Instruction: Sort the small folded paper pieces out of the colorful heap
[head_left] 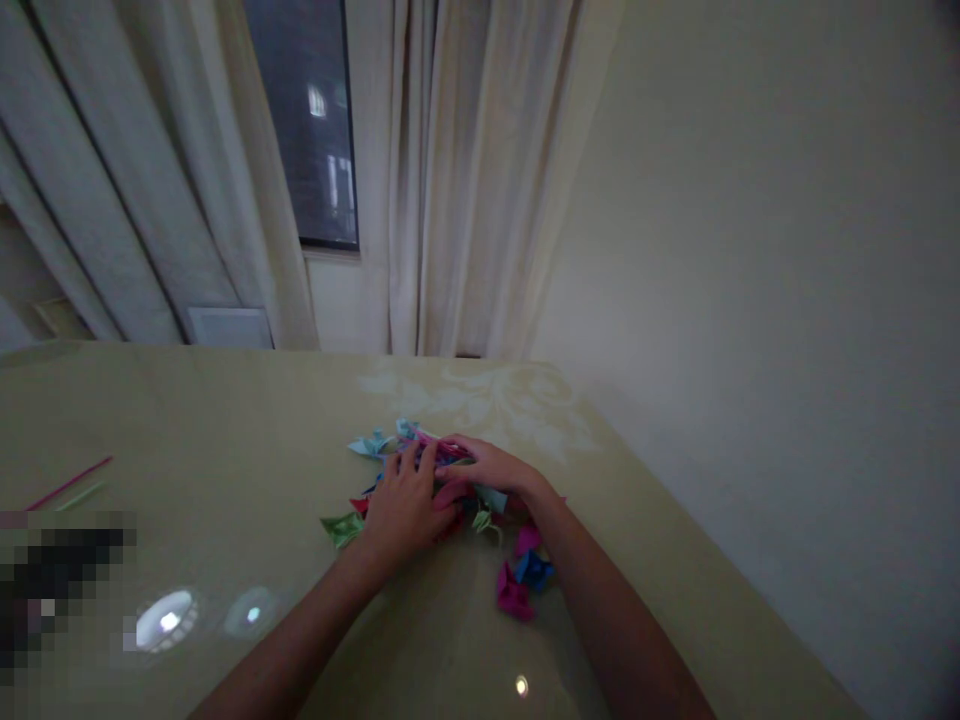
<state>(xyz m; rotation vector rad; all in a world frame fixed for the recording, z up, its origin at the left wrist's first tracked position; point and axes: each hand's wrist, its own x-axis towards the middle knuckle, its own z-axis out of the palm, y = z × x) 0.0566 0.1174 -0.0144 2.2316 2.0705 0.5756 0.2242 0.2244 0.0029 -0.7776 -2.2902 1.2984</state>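
A heap of small folded paper pieces (491, 500) in several colours lies on the table, mixed with thin pink and purple strips (431, 440). My left hand (409, 500) rests on the heap's left side, palm down, its fingers spread. From the right, my right hand (487, 468) lies over the top, thumb apart from the fingers; some fingertips are hidden. Light blue folded pieces (371, 444) stick out beyond the left fingers, and a green folded piece (343, 528) lies beside the left wrist. Near my right forearm are a magenta folded piece (514, 595) and a blue one (534, 569).
The glossy table (247, 430) carries a pale floral pattern and lamp reflections. At far left lie a thin pink strip (71, 483) and a light green strip (81, 497), beside a dark blurred-out patch. A wall (787, 300) borders the right edge; curtains (480, 200) hang behind.
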